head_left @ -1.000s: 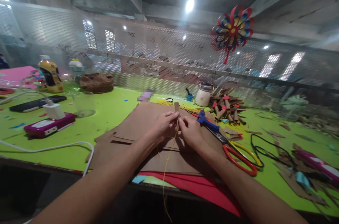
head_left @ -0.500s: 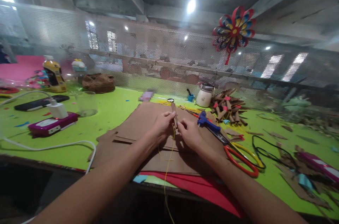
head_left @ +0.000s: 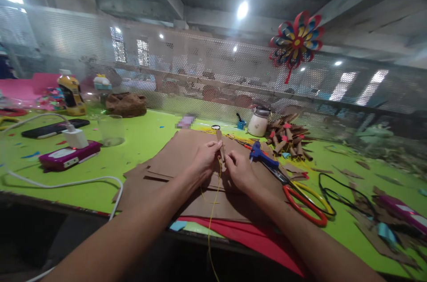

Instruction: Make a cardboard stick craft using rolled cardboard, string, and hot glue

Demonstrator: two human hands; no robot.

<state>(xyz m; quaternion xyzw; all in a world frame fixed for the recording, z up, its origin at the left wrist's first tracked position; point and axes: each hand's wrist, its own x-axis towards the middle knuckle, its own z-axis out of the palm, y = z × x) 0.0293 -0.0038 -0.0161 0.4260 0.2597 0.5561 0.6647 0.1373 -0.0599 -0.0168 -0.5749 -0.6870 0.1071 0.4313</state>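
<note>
Pinched in my left hand [head_left: 209, 157] is a narrow rolled strip of brown paper [head_left: 219, 136], held nearly upright. A thin yellow string [head_left: 213, 211] hangs from beside it down past the table edge. My right hand [head_left: 239, 170] is closed, with its thumb and forefinger at the lower right of the strip; what lies between those fingertips is hidden. Both hands are above a stack of brown paper sheets [head_left: 167, 153]. To the right lie a blue-handled hot glue gun [head_left: 263, 156] and scissors [head_left: 305, 204] with red and yellow handles.
A pile of brown paper rolls [head_left: 290, 137] lies at the back right beside a white jar [head_left: 259, 122]. At left are a purple power bank [head_left: 70, 155] with a white cable, a clear cup [head_left: 111, 130] and a phone [head_left: 55, 127]. Red paper [head_left: 253, 242] overhangs the front edge.
My right hand has shifted slightly away from the strip, to the right and down. My left hand keeps its pinch. The whole view has moved a little.
</note>
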